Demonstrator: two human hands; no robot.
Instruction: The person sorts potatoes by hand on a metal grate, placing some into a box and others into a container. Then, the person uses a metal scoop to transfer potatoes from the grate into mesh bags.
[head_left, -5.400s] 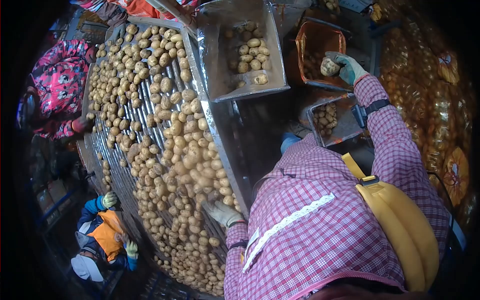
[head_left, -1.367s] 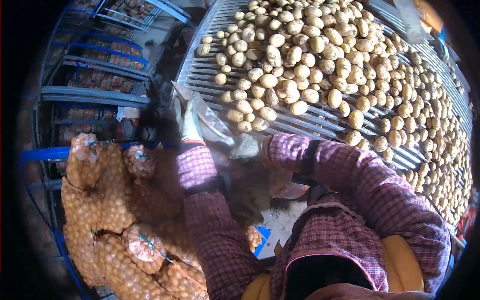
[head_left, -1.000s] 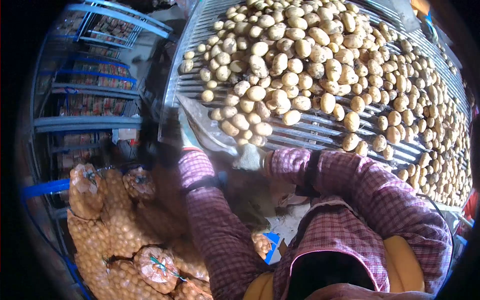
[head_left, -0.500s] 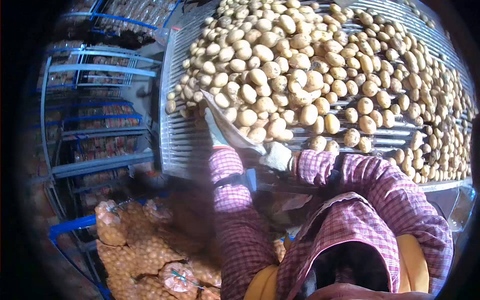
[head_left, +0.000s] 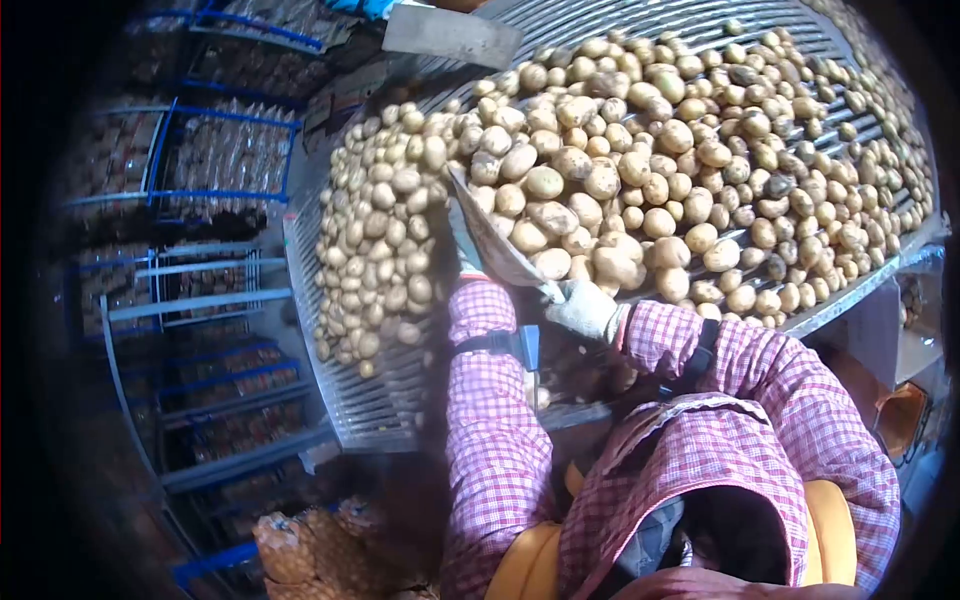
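Note:
Many potatoes (head_left: 570,165) lie on a ribbed metal table (head_left: 380,415). A flat metal plate (head_left: 500,245) stands on edge among them, slanting between my hands. My left hand (head_left: 465,240), in a light glove, is behind the plate on its left side, mostly hidden by it, so its fingers cannot be made out. My right hand (head_left: 585,310), in a whitish glove, is closed on the plate's near end. Smaller potatoes (head_left: 375,225) lie left of the plate, and larger ones lie to its right.
At the top, a co-worker's blue-gloved hand (head_left: 375,8) is beside another metal plate (head_left: 450,37). Blue-framed racks (head_left: 225,150) with filled bags stand at the left. Net sacks (head_left: 310,550) sit below the table. An orange container (head_left: 900,415) is at the lower right.
The view has shifted. Potatoes now lie spread left of my plate, with a gap behind my left forearm. The co-worker's hand and second plate have come into view at the top.

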